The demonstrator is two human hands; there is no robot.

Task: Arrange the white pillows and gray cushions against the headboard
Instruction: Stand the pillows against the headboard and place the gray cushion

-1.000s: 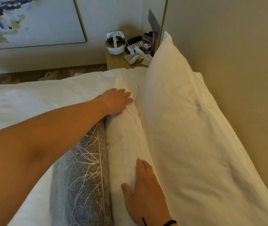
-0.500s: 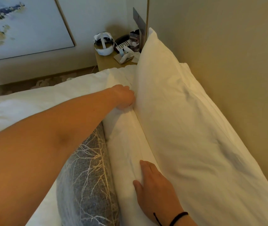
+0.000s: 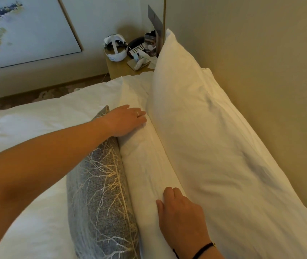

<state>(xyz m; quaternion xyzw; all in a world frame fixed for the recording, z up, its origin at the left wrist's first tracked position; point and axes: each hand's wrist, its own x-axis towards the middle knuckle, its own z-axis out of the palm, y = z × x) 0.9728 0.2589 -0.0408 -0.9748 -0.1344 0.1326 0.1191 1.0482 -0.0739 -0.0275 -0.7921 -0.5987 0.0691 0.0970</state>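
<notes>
Against the headboard [image 3: 251, 71], a large white pillow [image 3: 205, 137] is leaning; in front of it both flat hands, left [image 3: 126, 120] and right [image 3: 180, 212], are pressing a second white pillow [image 3: 145, 165], gray cushion [image 3: 100, 193] touching its front.

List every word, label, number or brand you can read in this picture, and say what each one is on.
No text can be read with confidence.
White headset on the nightstand: a small label on its front band, too blurred to read.
Desk phone: rows of keys, markings too small to read.
Dark box behind the phone: printing blurred.
Gray cushion: only a branch pattern, no words.
White pillows: no text visible.
</notes>
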